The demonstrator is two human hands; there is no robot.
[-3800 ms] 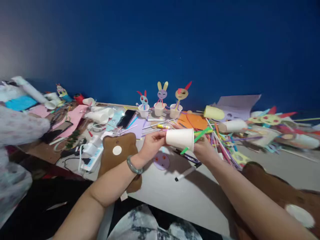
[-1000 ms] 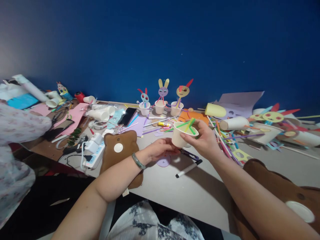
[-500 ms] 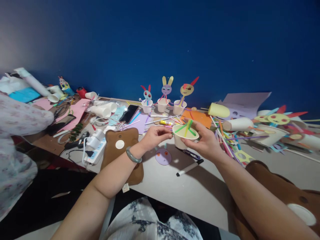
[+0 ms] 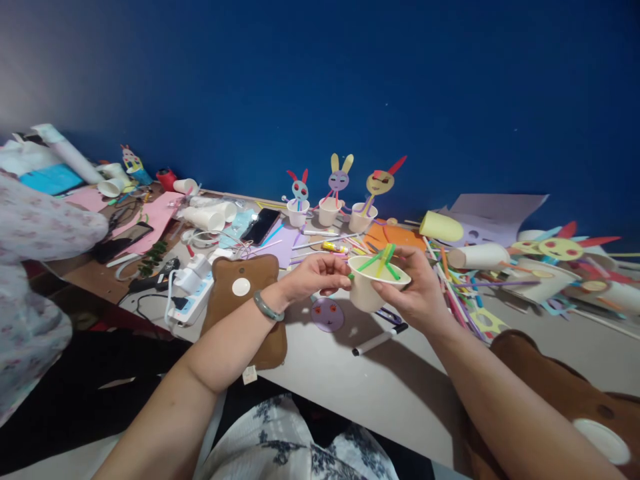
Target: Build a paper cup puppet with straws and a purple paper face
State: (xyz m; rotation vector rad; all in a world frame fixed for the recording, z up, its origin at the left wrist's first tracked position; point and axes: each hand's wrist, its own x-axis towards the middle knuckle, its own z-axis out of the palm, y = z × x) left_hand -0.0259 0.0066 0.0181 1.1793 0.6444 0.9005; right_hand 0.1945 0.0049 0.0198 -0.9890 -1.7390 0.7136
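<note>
through the head camera i had the white paper cup (image 4: 367,295) up above the grey table (image 4: 345,393), slightly tilted, its mouth facing upward. my right hand (image 4: 423,293) gripped it, thumb over the near rim and fingers around the far side. green and yellow-green strips (image 4: 384,261) crossed inside and stuck out above the rim. my left hand (image 4: 315,277) was at the cup's left side, fingertips bunched by a small green tip (image 4: 351,276) there; i couldn't tell whether they pinched it or only touched it.

just below lay a lilac paper disc (image 4: 328,315) with an orange-eyed face drawn on it, and to its right a white marker (image 4: 379,339) with black ends. a brown bear-shaped pad (image 4: 243,320) lay beneath my left forearm. near the blue wall (image 4: 240,87), three cup figures (image 4: 329,211) stood in a row.
</note>
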